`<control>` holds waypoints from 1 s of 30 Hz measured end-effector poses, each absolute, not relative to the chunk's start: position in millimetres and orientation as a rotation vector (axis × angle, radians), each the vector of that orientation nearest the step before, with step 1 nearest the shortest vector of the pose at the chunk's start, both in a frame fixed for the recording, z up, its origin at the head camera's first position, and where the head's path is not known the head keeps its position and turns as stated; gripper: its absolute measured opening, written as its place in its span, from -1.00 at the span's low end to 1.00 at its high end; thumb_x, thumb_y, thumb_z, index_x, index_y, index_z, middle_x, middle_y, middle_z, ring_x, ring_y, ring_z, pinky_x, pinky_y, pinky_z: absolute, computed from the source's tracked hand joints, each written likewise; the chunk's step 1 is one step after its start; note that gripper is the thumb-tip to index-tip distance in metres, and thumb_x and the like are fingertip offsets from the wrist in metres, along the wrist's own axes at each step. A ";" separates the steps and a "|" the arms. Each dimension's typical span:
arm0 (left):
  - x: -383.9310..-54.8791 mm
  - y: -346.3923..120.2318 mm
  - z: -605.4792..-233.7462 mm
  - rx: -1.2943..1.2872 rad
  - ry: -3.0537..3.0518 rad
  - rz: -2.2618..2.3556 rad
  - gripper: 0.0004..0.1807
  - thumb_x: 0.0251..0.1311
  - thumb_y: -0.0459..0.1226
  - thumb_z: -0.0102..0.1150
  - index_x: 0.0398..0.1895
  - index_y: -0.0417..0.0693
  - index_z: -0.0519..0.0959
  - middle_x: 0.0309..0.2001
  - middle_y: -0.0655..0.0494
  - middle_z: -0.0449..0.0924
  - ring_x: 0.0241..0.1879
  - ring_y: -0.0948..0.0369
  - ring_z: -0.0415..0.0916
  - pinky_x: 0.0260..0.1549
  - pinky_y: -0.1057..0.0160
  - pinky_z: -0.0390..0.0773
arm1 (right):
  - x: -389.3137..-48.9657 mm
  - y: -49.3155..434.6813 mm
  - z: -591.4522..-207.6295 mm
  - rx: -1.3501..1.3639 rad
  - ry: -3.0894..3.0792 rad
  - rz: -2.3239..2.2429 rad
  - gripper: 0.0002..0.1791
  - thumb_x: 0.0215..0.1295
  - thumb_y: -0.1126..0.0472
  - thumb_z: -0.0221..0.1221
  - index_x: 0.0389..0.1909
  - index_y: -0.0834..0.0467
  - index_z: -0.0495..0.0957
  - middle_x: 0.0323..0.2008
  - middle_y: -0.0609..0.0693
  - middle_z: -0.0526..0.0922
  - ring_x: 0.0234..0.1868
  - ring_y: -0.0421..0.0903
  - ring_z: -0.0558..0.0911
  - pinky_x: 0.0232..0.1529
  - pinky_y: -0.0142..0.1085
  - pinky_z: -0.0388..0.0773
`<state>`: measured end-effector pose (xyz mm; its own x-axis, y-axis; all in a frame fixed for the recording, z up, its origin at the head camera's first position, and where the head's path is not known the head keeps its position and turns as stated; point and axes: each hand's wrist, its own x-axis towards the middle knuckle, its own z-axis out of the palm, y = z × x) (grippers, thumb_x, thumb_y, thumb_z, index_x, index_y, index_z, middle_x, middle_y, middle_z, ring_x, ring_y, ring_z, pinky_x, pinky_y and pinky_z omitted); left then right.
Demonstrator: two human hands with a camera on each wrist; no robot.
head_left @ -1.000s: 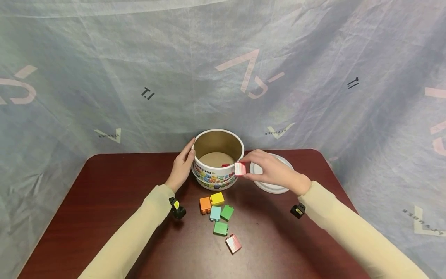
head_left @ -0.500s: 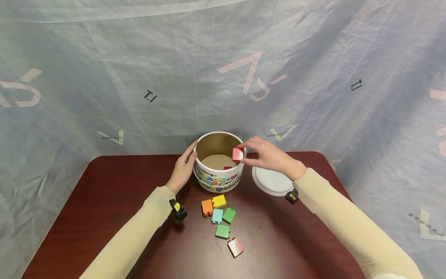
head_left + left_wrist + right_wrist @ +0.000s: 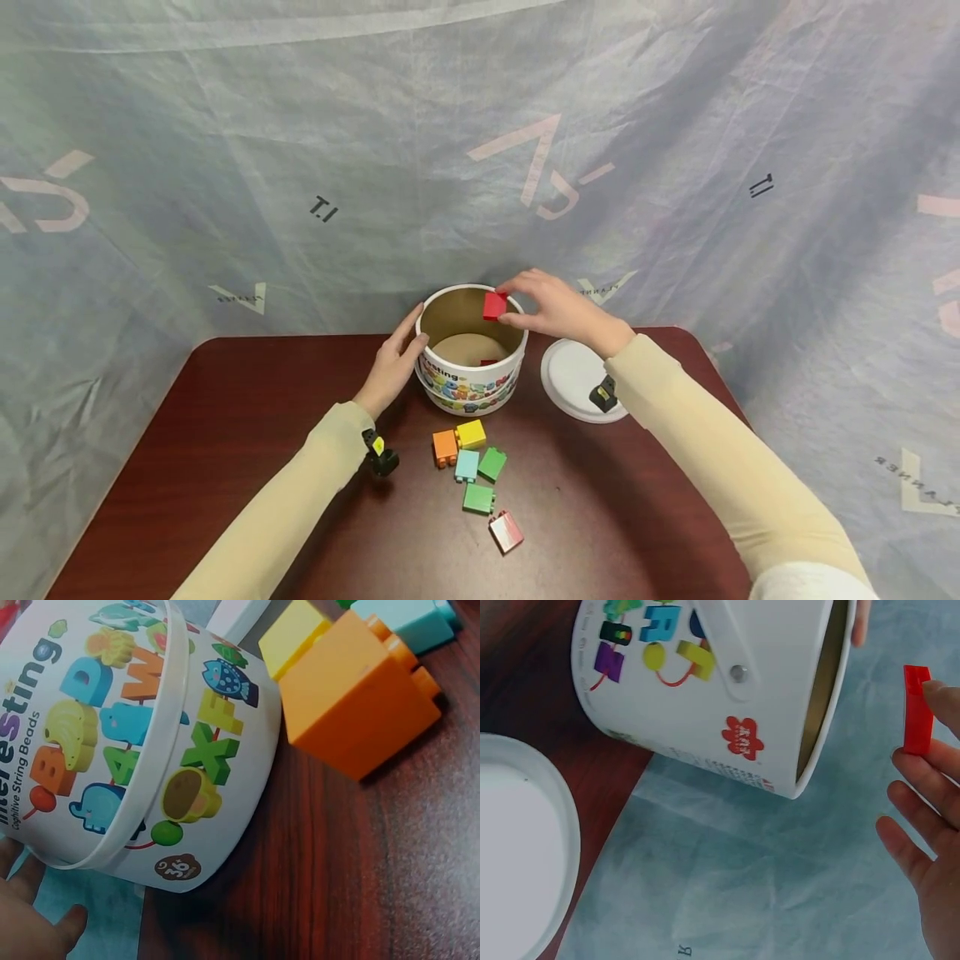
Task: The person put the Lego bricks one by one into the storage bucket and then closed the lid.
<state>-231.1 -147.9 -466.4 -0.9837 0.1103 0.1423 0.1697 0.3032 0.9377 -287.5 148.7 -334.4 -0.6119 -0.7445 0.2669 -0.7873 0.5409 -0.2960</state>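
Note:
A round white bucket [image 3: 471,392] printed with colourful letters stands at the back of the table, its mouth facing up. My left hand [image 3: 392,367] rests against the bucket's left side, with straight fingers at the rim. Over the bucket's mouth my right hand [image 3: 562,310] pinches a red toy brick [image 3: 495,306] between thumb and fingers. In the right wrist view the red brick [image 3: 917,710] appears edge-on, above the rim, with the other fingers spread. Another red piece [image 3: 488,362] lies on the bucket's floor, partly hidden by the front wall.
Before the bucket lie an orange brick [image 3: 445,447], a yellow brick [image 3: 472,433], a light blue brick [image 3: 467,465], two green bricks [image 3: 478,498] and a red-and-white brick [image 3: 506,532]. The round white lid [image 3: 573,379] lies to its right. A grey cloth [image 3: 420,167] hangs behind.
My right hand has carried the red brick up and left, from the bucket's front right side to over its mouth, turning the brick. My left hand stays at the bucket.

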 end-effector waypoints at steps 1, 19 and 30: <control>-231.1 -148.1 -466.5 -0.267 -2.500 -1.800 -0.36 0.63 0.01 -0.09 0.69 0.42 0.05 0.67 0.24 -0.01 0.64 0.05 -0.07 0.52 -0.24 0.11 | -288.7 146.8 -333.5 1.323 -2.662 0.598 -0.49 0.35 0.05 0.40 0.20 0.26 0.64 0.11 0.13 0.70 0.16 0.09 0.58 0.24 0.00 0.51; -236.9 -137.9 -472.5 -0.266 -2.431 -1.870 -0.39 0.62 -0.14 -0.07 0.66 0.37 0.15 0.65 0.19 0.06 0.63 0.06 0.00 0.52 -0.17 0.15 | -298.3 140.1 -342.3 1.199 -2.689 0.642 -0.53 0.39 0.06 0.35 0.20 0.24 0.65 0.10 0.13 0.70 0.15 0.08 0.59 0.24 0.01 0.51; -225.3 -135.5 -447.7 -0.238 -2.465 -1.883 -0.37 0.64 -0.21 -0.09 0.69 0.07 0.09 0.67 0.00 0.00 0.64 -0.03 -0.05 0.52 -0.19 0.14 | -300.2 137.4 -345.8 1.200 -2.742 0.597 -0.49 0.42 0.01 0.33 0.23 0.25 0.63 0.13 0.13 0.69 0.17 0.08 0.57 0.25 0.00 0.51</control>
